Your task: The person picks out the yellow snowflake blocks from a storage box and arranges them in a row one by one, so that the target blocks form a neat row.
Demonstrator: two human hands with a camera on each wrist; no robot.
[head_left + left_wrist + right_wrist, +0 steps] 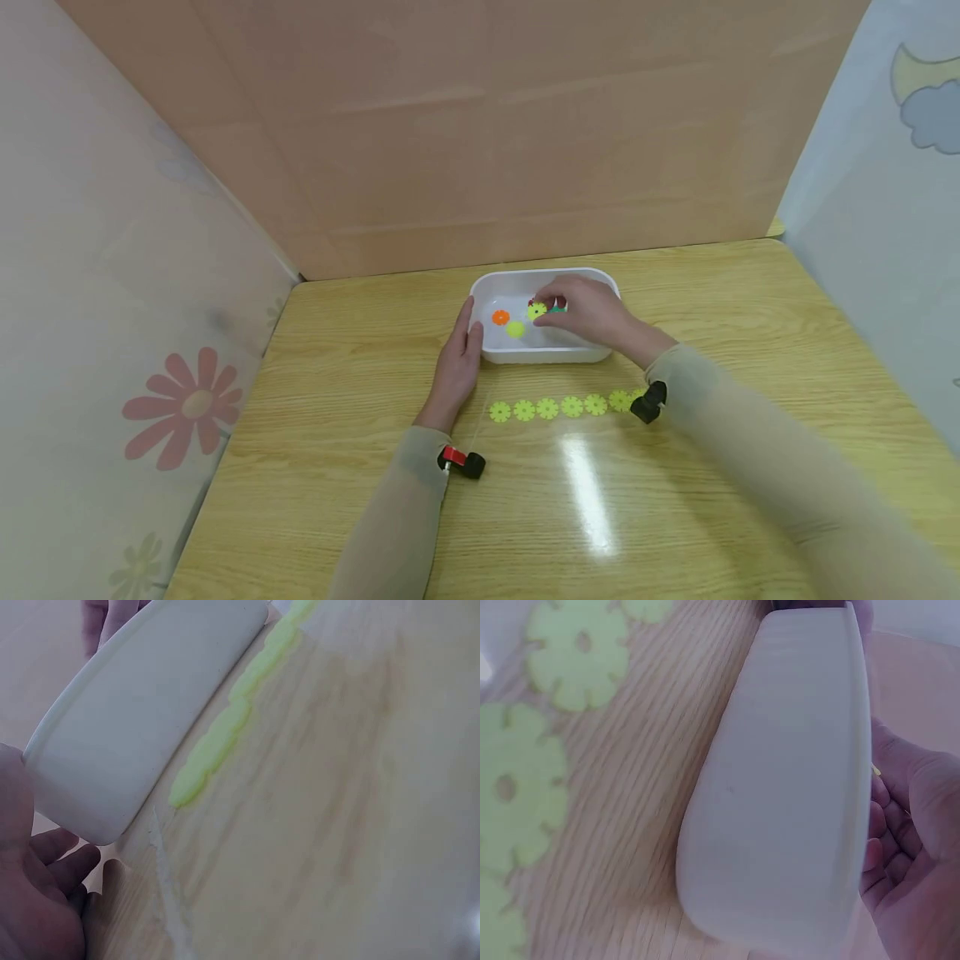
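Observation:
A white plastic tray (551,356) stands on the table with several flower-shaped notched discs in it. My left hand (456,367) lies along the tray's left end, fingers fairly straight against its wall, as the left wrist view also shows (45,892). Over the tray, my right hand (588,311) pinches a yellow notched disc (537,311) between thumb and fingers. Inside lie an orange disc (500,317) and another yellow disc (515,329); bits of red and green show by the right fingers. The tray wall mostly hides the pinched disc in the right wrist view.
A row of several yellow notched discs (547,408) lies flat on the wooden table (337,500) in front of the tray; the right wrist covers its right end. A brown panel (487,150) rises behind the table, with pale decorated walls at both sides.

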